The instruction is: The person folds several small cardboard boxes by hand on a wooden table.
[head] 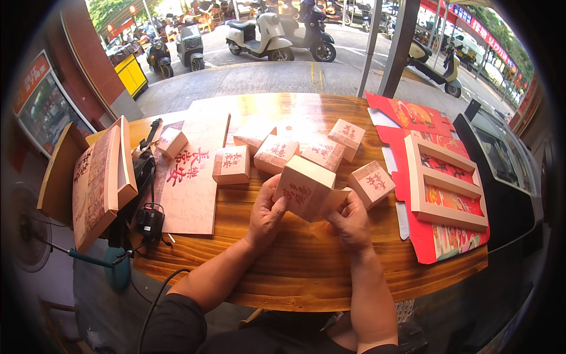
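Both hands hold a small printed cardboard box above the front half of the wooden table. My left hand grips its left side, the thumb on the printed face. Between the thumb and fingers of my right hand is a flap that sticks out from the box's right side. Just beyond stand several like boxes, among them one with red characters, a middle one and one at the back. Another small box sits tilted beyond my right hand.
Flat printed cardboard lies on the table's left, a small box on it. Larger boxes lean beside a black adapter with cables. At right, a cardboard divider frame rests on red printed card. A black-framed glass case adjoins.
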Demonstrator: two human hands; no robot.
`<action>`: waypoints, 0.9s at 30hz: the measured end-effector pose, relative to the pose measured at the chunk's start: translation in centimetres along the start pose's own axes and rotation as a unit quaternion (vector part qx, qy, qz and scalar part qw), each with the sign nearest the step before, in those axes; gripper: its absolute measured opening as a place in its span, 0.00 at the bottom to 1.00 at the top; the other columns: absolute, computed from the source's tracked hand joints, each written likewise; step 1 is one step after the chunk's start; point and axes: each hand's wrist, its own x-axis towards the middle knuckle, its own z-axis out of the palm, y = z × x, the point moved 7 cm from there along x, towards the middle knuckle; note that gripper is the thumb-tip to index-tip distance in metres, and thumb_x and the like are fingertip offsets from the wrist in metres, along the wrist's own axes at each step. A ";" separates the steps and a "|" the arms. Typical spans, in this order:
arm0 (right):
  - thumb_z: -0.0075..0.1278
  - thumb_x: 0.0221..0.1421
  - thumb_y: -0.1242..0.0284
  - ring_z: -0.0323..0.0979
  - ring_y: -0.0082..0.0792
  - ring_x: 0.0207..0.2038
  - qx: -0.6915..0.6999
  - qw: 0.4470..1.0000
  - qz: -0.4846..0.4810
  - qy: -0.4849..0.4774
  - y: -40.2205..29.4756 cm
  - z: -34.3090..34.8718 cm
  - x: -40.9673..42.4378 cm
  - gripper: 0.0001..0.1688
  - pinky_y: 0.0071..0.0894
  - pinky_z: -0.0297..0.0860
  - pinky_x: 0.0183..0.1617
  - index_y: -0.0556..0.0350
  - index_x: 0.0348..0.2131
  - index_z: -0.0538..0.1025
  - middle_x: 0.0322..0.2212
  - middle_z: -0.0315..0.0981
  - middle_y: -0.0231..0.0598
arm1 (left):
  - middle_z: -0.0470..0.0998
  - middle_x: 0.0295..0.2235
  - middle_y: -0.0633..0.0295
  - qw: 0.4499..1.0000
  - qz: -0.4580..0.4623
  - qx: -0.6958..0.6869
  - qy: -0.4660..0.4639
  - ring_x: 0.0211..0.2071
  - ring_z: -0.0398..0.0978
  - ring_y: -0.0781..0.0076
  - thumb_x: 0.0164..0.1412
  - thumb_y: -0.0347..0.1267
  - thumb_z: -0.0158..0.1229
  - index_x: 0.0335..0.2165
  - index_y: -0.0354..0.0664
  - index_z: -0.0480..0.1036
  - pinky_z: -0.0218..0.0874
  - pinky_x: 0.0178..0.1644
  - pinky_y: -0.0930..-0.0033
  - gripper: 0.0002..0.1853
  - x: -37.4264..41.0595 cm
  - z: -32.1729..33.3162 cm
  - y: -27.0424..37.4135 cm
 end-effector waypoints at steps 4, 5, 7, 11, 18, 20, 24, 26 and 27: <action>0.61 0.56 0.78 0.73 0.25 0.45 -0.033 0.996 -0.047 0.072 0.2 -1.3 0.1 0.21 0.27 0.70 0.50 0.61 0.47 0.70 0.43 0.75 0.37 | 0.70 0.51 0.58 0.999 0.015 0.046 0.006 0.51 0.70 0.73 0.68 0.29 0.53 0.61 0.38 0.56 0.62 0.56 0.68 0.26 0.2 0.1 0.4; 0.60 0.56 0.78 0.73 0.24 0.45 -0.041 0.994 -0.047 0.085 0.1 -1.5 0.0 0.19 0.26 0.70 0.50 0.60 0.46 0.71 0.43 0.76 0.37 | 0.71 0.50 0.58 0.999 0.010 0.052 0.007 0.50 0.70 0.73 0.67 0.29 0.54 0.61 0.39 0.56 0.62 0.56 0.68 0.27 0.1 0.1 0.3; 0.60 0.57 0.78 0.73 0.23 0.45 -0.057 0.991 -0.045 0.110 -0.5 -1.1 -0.2 0.16 0.24 0.70 0.48 0.59 0.44 0.73 0.42 0.76 0.36 | 0.71 0.49 0.58 0.999 0.021 0.038 0.020 0.50 0.71 0.72 0.68 0.30 0.53 0.61 0.39 0.55 0.63 0.54 0.69 0.27 0.3 0.4 0.6; 0.52 0.61 0.76 0.72 0.26 0.47 0.005 0.994 -0.108 0.018 -1.1 -0.4 -0.3 0.18 0.26 0.68 0.52 0.64 0.49 0.72 0.44 0.75 0.38 | 0.71 0.51 0.58 0.998 -0.021 0.008 0.063 0.51 0.71 0.71 0.69 0.33 0.52 0.61 0.40 0.55 0.66 0.54 0.65 0.27 0.3 -0.4 0.1; 0.43 0.64 0.78 0.73 0.29 0.48 0.052 0.994 -0.082 -0.047 -0.9 0.6 -0.6 0.23 0.29 0.68 0.55 0.69 0.56 0.69 0.47 0.75 0.42 | 0.73 0.49 0.61 0.993 -0.062 0.003 0.104 0.48 0.74 0.73 0.69 0.38 0.53 0.60 0.43 0.57 0.70 0.49 0.67 0.26 0.2 -1.6 -0.7; 0.42 0.65 0.81 0.74 0.27 0.47 0.026 0.995 -0.089 -0.027 -0.6 0.2 -0.6 0.21 0.26 0.68 0.55 0.68 0.56 0.69 0.46 0.76 0.41 | 0.73 0.49 0.61 0.993 -0.065 0.005 0.101 0.47 0.74 0.74 0.69 0.38 0.53 0.60 0.43 0.57 0.70 0.48 0.68 0.26 0.1 -1.6 -0.9; 0.48 0.65 0.77 0.75 0.25 0.45 -0.021 0.992 -0.125 -0.004 -1.2 0.4 -0.4 0.19 0.24 0.70 0.51 0.66 0.53 0.71 0.43 0.78 0.40 | 0.73 0.50 0.60 0.994 -0.055 0.024 0.087 0.48 0.74 0.73 0.69 0.38 0.54 0.60 0.42 0.57 0.69 0.49 0.68 0.27 0.1 -1.7 -0.9; 0.51 0.64 0.75 0.75 0.24 0.44 -0.037 0.994 -0.106 0.003 -1.0 0.2 -0.2 0.18 0.23 0.70 0.49 0.65 0.52 0.72 0.42 0.78 0.39 | 0.73 0.50 0.60 0.995 -0.050 0.021 0.084 0.48 0.73 0.74 0.68 0.37 0.54 0.60 0.40 0.57 0.69 0.49 0.67 0.28 0.1 -1.7 -0.9; 0.52 0.64 0.74 0.75 0.23 0.44 -0.024 0.994 -0.105 0.007 -0.9 0.1 -0.1 0.19 0.23 0.70 0.49 0.64 0.52 0.73 0.42 0.78 0.39 | 0.73 0.49 0.59 0.996 -0.046 0.012 0.077 0.48 0.73 0.73 0.68 0.36 0.54 0.60 0.39 0.57 0.69 0.50 0.67 0.27 0.1 -1.6 -0.9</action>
